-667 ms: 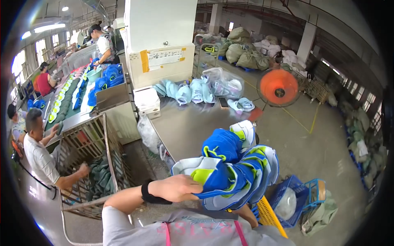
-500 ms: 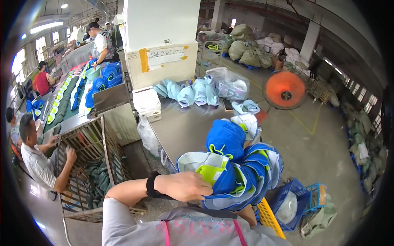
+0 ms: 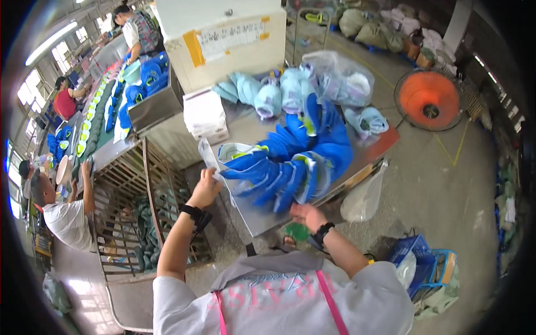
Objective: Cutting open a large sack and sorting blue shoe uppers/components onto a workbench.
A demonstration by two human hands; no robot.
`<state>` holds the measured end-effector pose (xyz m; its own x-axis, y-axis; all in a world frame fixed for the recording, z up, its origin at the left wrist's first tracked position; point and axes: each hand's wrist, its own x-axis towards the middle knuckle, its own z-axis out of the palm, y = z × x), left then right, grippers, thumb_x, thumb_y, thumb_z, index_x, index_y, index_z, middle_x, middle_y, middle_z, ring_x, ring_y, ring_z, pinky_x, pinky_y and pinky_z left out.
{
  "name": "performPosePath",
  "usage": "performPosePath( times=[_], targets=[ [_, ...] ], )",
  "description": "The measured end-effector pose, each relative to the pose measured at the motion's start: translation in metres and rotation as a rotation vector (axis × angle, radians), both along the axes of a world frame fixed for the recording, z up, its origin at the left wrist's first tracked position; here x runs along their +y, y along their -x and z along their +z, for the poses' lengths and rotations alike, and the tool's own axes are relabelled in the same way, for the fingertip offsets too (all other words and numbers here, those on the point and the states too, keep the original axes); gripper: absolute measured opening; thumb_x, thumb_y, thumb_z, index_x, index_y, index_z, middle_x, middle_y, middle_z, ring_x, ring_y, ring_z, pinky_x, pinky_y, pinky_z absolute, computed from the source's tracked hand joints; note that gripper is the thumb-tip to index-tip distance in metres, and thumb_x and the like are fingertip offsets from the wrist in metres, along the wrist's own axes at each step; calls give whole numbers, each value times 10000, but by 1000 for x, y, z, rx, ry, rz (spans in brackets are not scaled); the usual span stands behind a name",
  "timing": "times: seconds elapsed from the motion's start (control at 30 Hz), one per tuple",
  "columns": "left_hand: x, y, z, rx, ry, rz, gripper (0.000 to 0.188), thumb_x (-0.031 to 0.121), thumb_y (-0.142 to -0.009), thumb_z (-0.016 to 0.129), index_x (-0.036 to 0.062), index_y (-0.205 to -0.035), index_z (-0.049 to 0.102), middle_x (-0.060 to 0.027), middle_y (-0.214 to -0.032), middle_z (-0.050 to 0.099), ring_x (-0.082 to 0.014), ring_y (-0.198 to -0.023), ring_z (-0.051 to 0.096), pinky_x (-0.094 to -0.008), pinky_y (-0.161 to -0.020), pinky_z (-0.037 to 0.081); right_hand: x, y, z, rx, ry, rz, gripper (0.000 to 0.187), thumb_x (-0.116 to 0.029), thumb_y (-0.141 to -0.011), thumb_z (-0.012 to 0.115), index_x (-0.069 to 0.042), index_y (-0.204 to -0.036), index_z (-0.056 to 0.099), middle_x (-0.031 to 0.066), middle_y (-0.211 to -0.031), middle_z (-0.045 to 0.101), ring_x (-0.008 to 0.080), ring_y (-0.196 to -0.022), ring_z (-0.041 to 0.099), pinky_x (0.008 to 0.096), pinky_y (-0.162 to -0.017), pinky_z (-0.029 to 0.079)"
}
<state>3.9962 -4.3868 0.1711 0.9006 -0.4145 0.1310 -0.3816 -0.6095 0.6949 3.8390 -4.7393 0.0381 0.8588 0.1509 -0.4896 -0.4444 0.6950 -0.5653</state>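
A curved stack of blue shoe uppers point(image 3: 332, 159) with white and lime-green linings lies on the metal table point(image 3: 262, 219). My left hand point(image 3: 205, 187) is at the table's left edge, beside the stack's left end. Its fingers are curled together near a small whitish edge; what they pinch, if anything, is unclear. My right hand point(image 3: 310, 216) is just below the stack's near side, at the front edge of the table. Motion blurs its fingers, so its grip does not show.
Light-blue uppers point(image 3: 268, 100), a clear bag of them point(image 3: 349, 81) and white papers point(image 3: 205, 114) sit along the table's back. Left stands a slatted cart point(image 3: 146, 184) with dark green pieces; co-workers line a conveyor beyond. An orange fan point(image 3: 429, 100) and blue crate point(image 3: 413, 254) stand right.
The stack of blue uppers, held against my body before, now rests on the table, farther forward. My left hand has come away from its near side; my right hand has come into view.
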Motion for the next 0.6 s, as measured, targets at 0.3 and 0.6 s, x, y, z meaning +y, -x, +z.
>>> performPosePath(
  times=[0.3, 0.6],
  targets=[
    [-117, 95, -38, -332, -48, 19, 760, 186, -560, 733, 54, -1202, 349, -204, -1264, 274, -426, -1189, 248, -527, -988, 208, -72, -27, 23, -227, 988, -333, 75, -60, -813, 507, -19, -761, 541, 36, -660, 581, 85, -581, 515, 222, -527, 404],
    [-259, 111, -29, -219, -420, -448, 622, 309, -608, 699, 128, -1166, 491, -191, -1383, 217, -319, -1289, 201, -441, -955, 285, -62, -167, 118, -1100, 1667, -41, 175, -70, -786, 481, -97, -888, 621, 97, -978, 614, 262, -1037, 526, 379, -902, 381]
  ],
)
